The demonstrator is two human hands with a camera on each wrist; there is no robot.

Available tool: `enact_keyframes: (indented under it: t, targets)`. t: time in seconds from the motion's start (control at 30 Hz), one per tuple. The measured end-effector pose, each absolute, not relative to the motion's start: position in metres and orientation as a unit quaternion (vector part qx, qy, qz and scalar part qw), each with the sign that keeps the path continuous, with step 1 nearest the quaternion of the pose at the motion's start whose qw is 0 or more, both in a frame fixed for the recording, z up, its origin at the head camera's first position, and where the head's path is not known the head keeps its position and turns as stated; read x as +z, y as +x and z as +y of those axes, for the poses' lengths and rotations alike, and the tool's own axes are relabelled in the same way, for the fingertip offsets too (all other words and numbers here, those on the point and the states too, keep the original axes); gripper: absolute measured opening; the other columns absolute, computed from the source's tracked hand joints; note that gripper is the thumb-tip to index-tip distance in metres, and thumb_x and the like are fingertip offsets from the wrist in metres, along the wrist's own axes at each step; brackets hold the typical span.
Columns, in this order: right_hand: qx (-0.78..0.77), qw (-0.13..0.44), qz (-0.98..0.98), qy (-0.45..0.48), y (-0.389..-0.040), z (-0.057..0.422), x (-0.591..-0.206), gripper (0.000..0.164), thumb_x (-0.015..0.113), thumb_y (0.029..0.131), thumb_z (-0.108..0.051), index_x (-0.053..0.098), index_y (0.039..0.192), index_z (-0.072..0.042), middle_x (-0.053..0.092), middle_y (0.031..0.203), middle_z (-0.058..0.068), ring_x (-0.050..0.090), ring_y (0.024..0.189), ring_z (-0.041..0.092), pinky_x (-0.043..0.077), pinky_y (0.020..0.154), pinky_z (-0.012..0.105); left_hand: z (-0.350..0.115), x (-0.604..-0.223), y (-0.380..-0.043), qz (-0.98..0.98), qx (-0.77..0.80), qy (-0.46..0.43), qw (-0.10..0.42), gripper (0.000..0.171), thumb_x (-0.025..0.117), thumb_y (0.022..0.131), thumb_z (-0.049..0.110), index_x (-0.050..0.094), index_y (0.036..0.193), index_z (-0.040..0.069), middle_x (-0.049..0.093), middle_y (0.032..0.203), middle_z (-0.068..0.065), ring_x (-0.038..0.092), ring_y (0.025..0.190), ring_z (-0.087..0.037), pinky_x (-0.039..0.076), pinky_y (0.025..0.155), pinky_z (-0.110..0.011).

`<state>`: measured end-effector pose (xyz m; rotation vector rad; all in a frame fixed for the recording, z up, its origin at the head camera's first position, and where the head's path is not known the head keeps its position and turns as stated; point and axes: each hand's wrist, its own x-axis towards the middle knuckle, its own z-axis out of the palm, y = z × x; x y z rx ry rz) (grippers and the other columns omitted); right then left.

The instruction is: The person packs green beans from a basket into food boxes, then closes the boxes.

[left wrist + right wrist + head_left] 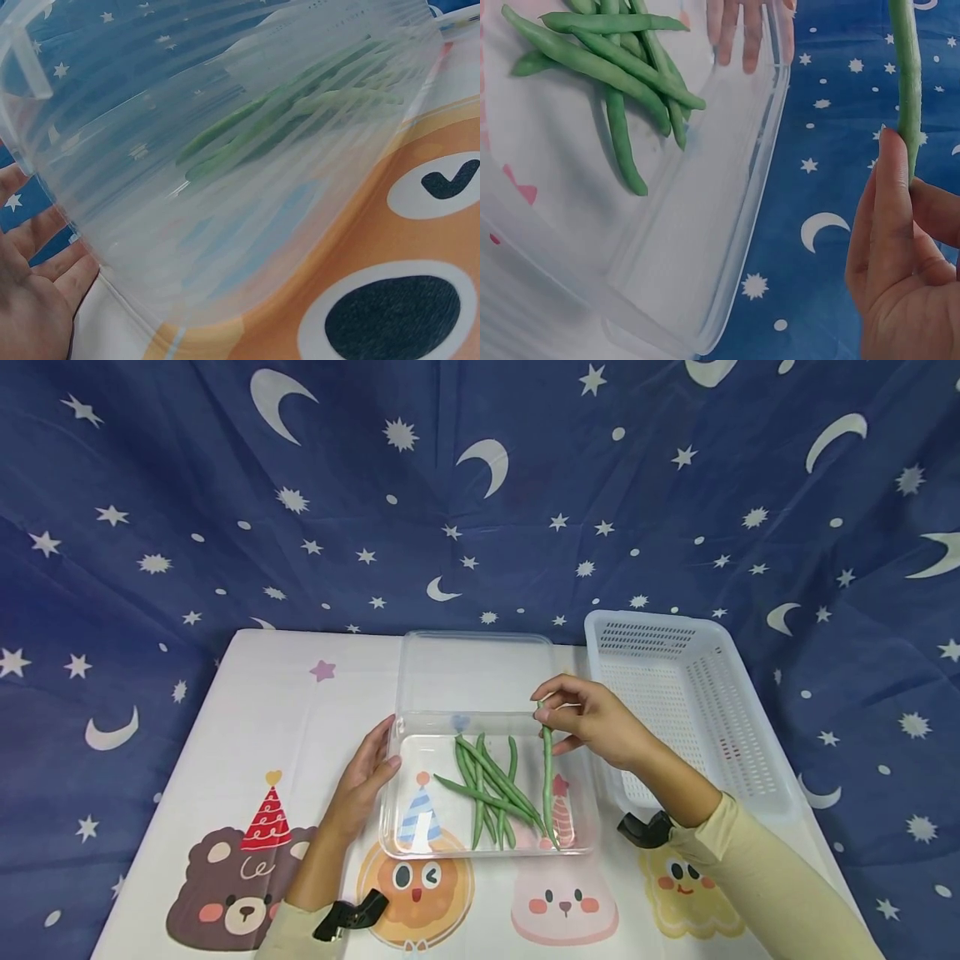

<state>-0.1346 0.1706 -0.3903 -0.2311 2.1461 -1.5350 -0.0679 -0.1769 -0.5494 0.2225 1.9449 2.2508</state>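
In the head view, my right hand pinches one long green bean by its far end, between thumb and fingers. That bean hangs over the right part of a clear plastic container. Inside the container lies a loose, crossed pile of several green beans. At the container's left wall, my left hand rests with its fingers extended against the side. Through the cloudy wall in the left wrist view, the beans show only blurred. The right wrist view shows the pinched bean upright above the fingertips.
Behind the container lies a clear rectangular lid. A white perforated basket stands to the right, partly covered by my right forearm. The white tablecloth carries printed cartoon figures. A blue star-patterned curtain hangs at the table's back.
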Motion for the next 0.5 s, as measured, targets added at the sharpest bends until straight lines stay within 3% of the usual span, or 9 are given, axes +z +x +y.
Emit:
enact_keyframes:
  t: [0.5]
  targets:
    - [-0.563, 0.254, 0.781, -0.099, -0.1332, 0.1711, -0.3895, 0.029, 0.068, 0.099, -0.017, 0.064, 0.128, -0.012, 0.061, 0.12, 0.016, 0.068, 0.094, 0.022, 0.064, 0.073, 0.047, -0.1766, -0.5491, -0.0686, 0.653, 0.75, 0.078, 0.076, 0.064, 0.05, 0.105, 0.014, 0.023, 0.163, 0.019, 0.019, 0.171, -0.011, 0.022, 0.156, -0.038, 0.039, 0.109, -0.013]
